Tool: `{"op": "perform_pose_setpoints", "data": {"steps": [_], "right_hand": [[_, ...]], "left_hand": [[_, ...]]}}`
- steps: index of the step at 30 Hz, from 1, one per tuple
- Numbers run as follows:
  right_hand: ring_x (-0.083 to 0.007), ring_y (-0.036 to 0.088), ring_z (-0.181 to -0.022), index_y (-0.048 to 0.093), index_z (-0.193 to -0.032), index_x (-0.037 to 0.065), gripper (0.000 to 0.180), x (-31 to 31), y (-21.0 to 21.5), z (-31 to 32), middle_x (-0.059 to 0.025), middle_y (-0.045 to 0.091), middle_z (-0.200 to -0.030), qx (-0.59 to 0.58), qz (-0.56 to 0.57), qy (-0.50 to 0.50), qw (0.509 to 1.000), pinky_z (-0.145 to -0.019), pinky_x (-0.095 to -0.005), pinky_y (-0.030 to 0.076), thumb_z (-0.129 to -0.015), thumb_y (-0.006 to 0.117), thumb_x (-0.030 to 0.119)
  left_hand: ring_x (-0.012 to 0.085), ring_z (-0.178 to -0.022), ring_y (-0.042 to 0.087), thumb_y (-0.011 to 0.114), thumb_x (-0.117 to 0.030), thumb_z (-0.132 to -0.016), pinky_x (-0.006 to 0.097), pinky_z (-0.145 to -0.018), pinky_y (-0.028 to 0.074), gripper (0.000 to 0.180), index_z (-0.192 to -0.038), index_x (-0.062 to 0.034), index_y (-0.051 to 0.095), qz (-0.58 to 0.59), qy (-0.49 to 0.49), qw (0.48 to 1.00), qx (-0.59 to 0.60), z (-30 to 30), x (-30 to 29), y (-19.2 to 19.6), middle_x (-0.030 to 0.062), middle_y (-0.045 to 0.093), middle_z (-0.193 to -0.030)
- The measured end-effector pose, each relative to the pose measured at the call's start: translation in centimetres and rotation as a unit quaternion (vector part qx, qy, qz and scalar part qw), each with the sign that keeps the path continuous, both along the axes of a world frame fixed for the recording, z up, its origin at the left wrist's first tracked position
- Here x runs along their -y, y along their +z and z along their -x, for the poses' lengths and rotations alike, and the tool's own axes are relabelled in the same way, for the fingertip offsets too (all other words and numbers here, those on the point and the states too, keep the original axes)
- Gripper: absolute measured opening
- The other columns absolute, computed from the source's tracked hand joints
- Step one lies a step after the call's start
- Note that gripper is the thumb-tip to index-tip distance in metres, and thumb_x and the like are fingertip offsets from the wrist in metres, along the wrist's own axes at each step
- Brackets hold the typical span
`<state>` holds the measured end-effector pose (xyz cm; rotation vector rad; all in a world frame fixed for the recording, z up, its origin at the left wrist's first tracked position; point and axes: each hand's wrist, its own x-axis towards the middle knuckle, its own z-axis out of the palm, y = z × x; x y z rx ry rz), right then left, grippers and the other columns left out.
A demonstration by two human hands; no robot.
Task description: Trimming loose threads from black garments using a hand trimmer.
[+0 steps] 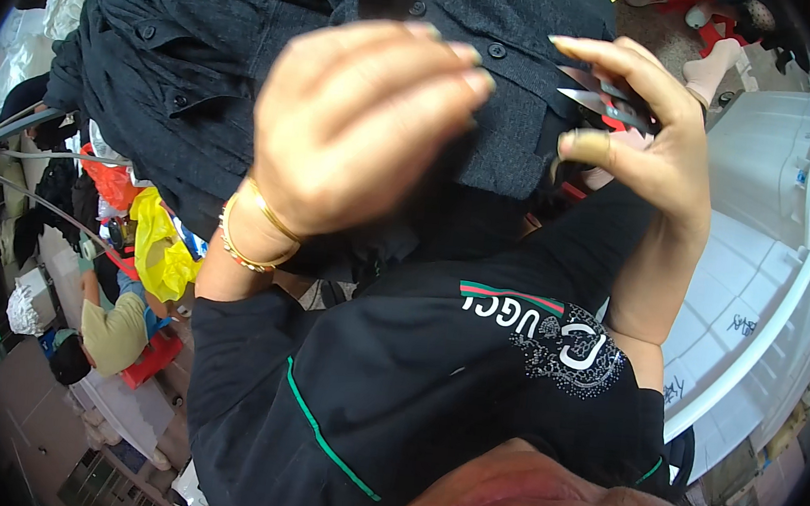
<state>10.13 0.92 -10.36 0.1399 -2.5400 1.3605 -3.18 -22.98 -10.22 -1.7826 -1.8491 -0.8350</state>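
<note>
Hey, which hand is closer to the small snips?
The right hand: it holds the snips, whose blades point left between its spread thumb and forefinger. The left hand is away to their left, over the dark garment.

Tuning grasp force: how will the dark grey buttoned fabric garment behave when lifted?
Probably floppy: the dark grey buttoned fabric garment lies in loose folds. Likely not slippery, given its matte weave. Perhaps heavyish: much cloth is bunched.

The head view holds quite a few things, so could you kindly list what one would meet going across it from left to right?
Whitish plastic wrapping, yellow plastic bag, the person's left hand, the right hand with small snips in it, white plastic bin.
</note>
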Motion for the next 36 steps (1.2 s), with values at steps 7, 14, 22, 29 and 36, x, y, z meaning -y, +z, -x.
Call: {"op": "perform_pose_setpoints", "data": {"steps": [7, 14, 22, 29, 36], "right_hand": [[-0.0115, 0.063, -0.082, 0.066, -0.1, -0.002, 0.023, -0.9, -3.1, -0.8, -0.0049, 0.064, -0.088, -0.001, 0.033, 0.001, 0.999, -0.073, -0.0244, 0.048, -0.077, 0.067, -0.002], [-0.0123, 0.061, -0.078, 0.066, -0.1, 0.0, 0.014, -3.5, -4.1, 0.3, -0.003, 0.063, -0.088, -0.06, 0.097, -0.126, 0.985, -0.074, -0.0253, 0.049, -0.087, 0.069, 0.003], [-0.0144, 0.06, -0.082, 0.066, -0.115, -0.002, 0.037, 0.6, -0.5, 1.7, -0.0077, 0.064, -0.095, -0.081, 0.024, -0.145, 0.986, -0.072, -0.026, 0.048, -0.081, 0.078, 0.004], [-0.0214, 0.061, -0.071, 0.07, -0.111, 0.001, 0.032, 1.4, -0.6, 3.6, -0.0093, 0.061, -0.083, -0.137, -0.065, -0.11, 0.982, -0.063, -0.0306, 0.048, -0.082, 0.077, 0.01], [-0.0227, 0.061, -0.072, 0.069, -0.113, 0.002, 0.031, -0.4, -5.3, 7.8, -0.0097, 0.061, -0.083, -0.359, -0.114, -0.079, 0.923, -0.063, -0.0313, 0.049, -0.085, 0.075, 0.014]], "left_hand": [[0.0258, -0.126, 0.056, 0.072, -0.006, -0.082, 0.042, -0.109, 0.038, 0.036, -0.118, -0.0106, 0.07, 0.197, -0.035, 0.978, 0.065, 4.1, -2.9, 0.8, 0.0076, 0.068, -0.118], [0.0152, -0.089, 0.066, 0.064, -0.014, -0.095, 0.027, -0.088, 0.049, 0.021, -0.11, -0.0013, 0.07, 0.282, -0.073, 0.905, 0.311, 7.6, -5.6, 0.1, 0.0054, 0.071, -0.093], [0.0036, -0.081, 0.06, 0.061, -0.018, -0.099, 0.018, -0.076, 0.047, 0.022, -0.109, -0.0004, 0.069, 0.164, -0.087, 0.77, 0.61, 7.6, -5.4, -1.7, -0.0032, 0.067, -0.088], [0.0074, -0.099, 0.06, 0.061, -0.017, -0.099, 0.021, -0.092, 0.043, 0.024, -0.113, 0.0003, 0.069, 0.197, -0.044, 0.753, 0.626, 7.5, -5.3, -1.4, 0.0007, 0.07, -0.104], [0.0077, -0.099, 0.06, 0.059, -0.017, -0.099, 0.022, -0.091, 0.044, 0.024, -0.112, 0.0005, 0.069, 0.194, -0.06, 0.753, 0.627, 7.6, -6.0, -1.4, 0.0011, 0.07, -0.104]]}}
